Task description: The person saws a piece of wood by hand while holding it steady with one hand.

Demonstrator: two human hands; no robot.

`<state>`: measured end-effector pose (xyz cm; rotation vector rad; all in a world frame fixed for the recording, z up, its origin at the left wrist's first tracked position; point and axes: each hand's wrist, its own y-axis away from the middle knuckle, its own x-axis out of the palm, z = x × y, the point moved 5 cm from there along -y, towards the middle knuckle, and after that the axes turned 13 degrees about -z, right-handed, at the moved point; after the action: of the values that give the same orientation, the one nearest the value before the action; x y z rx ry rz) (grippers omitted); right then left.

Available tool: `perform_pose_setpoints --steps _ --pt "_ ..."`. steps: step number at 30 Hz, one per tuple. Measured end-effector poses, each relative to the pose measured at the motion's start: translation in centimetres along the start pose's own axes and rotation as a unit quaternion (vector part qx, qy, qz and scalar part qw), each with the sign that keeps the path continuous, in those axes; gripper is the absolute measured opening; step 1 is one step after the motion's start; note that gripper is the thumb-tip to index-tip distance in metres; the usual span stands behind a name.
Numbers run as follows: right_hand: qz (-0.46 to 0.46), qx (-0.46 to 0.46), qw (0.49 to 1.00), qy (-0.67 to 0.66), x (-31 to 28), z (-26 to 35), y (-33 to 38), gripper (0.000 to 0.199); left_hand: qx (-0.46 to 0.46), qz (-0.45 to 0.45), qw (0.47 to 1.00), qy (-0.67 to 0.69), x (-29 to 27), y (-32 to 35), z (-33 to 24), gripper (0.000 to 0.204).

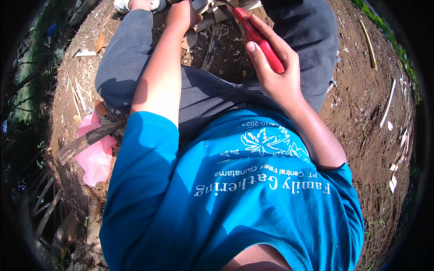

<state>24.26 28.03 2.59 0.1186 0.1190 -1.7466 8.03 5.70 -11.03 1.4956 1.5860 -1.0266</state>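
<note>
At top centre, the right hand (275, 67) gripped a red-handled knife (257, 38); the left hand (181, 16) clutched bamboo strips (212, 13). A slipping blade risked cutting nearby fingers.

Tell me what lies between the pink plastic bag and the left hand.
In the head view, a weathered wooden plank crosses the pink plastic bag; then the dark-trousered knee, up to the left hand.

Right hand (271, 67) gripping red-handled tool (260, 40), left hand (181, 16) on wood strips (212, 11).
</note>
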Motion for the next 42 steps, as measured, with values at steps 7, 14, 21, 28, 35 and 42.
perform_pose_setpoints --steps 7,14,21,28,35,42 --pt "0.006 -0.015 0.999 0.037 -2.6 0.7 2.5 0.054 -0.117 0.091 0.986 0.082 0.5 0.0 0.4 0.023" --pt "0.018 -0.02 1.0 0.014 -2.1 1.7 2.7 0.054 -0.054 0.087 0.995 0.009 0.4 -0.1 0.3 0.011" --pt "-0.015 -0.089 0.99 -0.109 3.8 -1.6 -4.6 0.047 -0.096 0.165 0.982 0.001 -0.5 -1.6 -1.0 0.022" --pt "-0.004 0.005 1.0 -0.006 -0.3 -0.4 0.8 0.051 -0.066 0.107 0.992 -0.027 0.0 -0.9 1.0 0.024" --pt "0.007 0.015 1.0 -0.002 -2.5 0.4 2.4 0.05 -0.024 0.066 0.997 -0.02 -0.6 -0.4 0.4 0.016" --pt "-0.046 -0.036 0.997 -0.05 4.7 -4.4 -6.1 0.045 -0.083 0.093 0.983 0.132 -1.2 -0.1 -0.9 0.017"
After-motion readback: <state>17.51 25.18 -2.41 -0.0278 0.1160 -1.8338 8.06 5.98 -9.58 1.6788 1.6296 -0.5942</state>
